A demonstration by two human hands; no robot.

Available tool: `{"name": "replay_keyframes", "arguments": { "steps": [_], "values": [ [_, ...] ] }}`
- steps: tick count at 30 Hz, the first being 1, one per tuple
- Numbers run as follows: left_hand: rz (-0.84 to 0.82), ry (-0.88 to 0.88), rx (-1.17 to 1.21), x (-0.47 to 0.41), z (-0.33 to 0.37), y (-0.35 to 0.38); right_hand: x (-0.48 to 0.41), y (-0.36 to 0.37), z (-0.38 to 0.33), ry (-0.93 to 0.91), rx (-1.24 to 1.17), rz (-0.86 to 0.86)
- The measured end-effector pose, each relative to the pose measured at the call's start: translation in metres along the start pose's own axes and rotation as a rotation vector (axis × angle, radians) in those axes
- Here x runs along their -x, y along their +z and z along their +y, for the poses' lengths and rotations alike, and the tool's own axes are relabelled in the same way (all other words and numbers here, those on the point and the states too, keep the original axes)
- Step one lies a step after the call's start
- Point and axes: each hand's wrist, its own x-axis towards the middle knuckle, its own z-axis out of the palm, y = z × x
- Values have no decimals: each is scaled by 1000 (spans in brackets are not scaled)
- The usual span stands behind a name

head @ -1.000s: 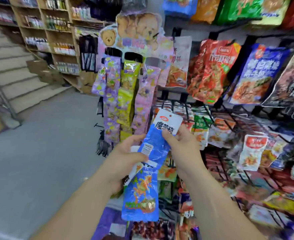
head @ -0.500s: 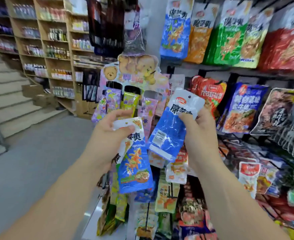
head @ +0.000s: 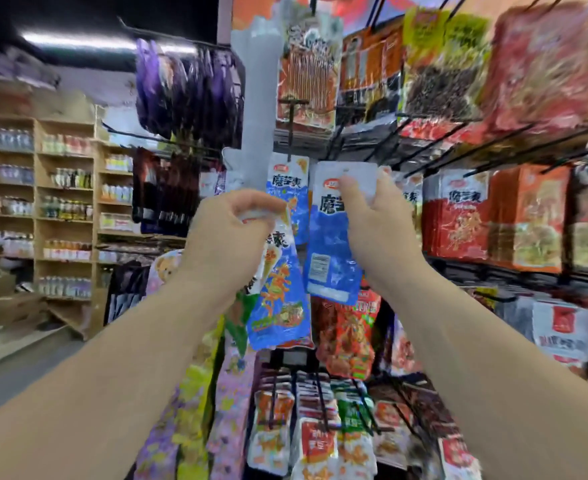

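Two blue snack packets are held up in front of the hanging rack, one in each hand. The left hand has its fingers curled round the white top of the front-facing packet, which hangs below and to the right of the fist with its printed face towards the camera. The right hand pinches the back-facing packet at its white header — thumb on the near side, fingers behind — so the packet sits just left of the palm, its label side showing, and hangs down past the wrist. The two packets lie close side by side; the blur hides whether they touch. Between the hands and just behind them a third blue packet hangs from a black hook. Red packets fill the rack to the right, and wooden shelves of bottles stand well off to the left.
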Motion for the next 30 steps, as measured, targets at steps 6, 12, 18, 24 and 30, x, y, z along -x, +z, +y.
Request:
{"name": "replay_keyframes", "arguments": {
  "steps": [6, 12, 18, 24, 30],
  "values": [
    [57, 94, -11, -4, 16, 29, 1, 25, -3, 279, -308, -147],
    [72, 61, 91, -6, 19, 28, 0, 18, -5, 502, -683, -305],
    [127, -20, 109, -10, 1, 16, -16, 14, 9, 411, -453, -99],
    [123, -40, -139, -13, -31, 6, -56, 19, 6, 204, -166, -77],
    [-8, -120, -67, -5, -52, 10, -85, 44, 0, 0, 16, -31]
  ]
}}
